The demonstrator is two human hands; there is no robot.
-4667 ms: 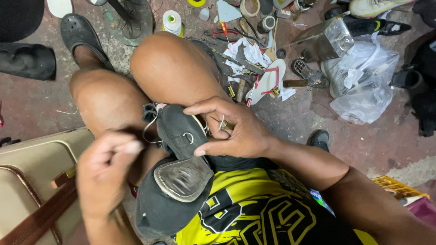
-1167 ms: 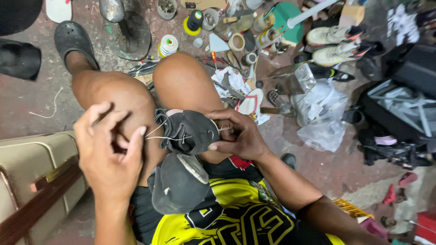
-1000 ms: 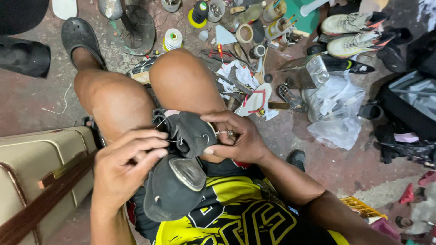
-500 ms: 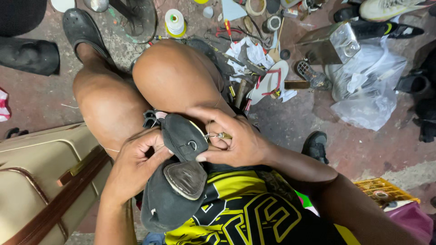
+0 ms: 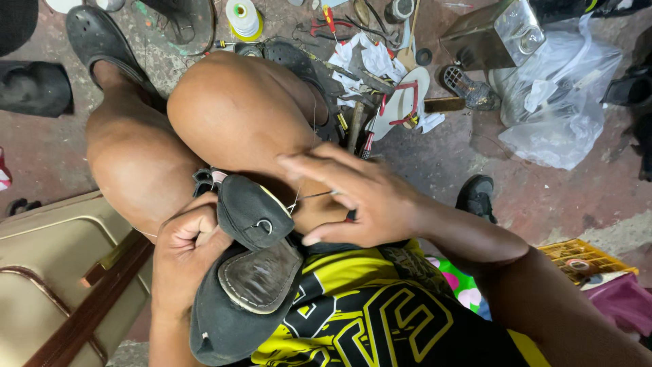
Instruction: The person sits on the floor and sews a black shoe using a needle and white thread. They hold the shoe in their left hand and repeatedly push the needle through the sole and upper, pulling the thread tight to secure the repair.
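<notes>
Left hand [image 5: 185, 251] fisted around the black shoe [image 5: 248, 211] on the lap, between the knees. Right hand [image 5: 353, 197] fingers spread, pinching a thin needle [image 5: 314, 196] beside the shoe. Flip-flop [image 5: 401, 102], thread spool [image 5: 243, 17] on floor beyond.

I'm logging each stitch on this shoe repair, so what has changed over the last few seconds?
The left hand, raised off the black shoe earlier, has come down and closed on its left side. The right hand, which had been steadying the shoe, now pinches the needle and thread beside it. The shoe stayed on the lap, and the spool and flip-flop stayed on the floor.
</notes>
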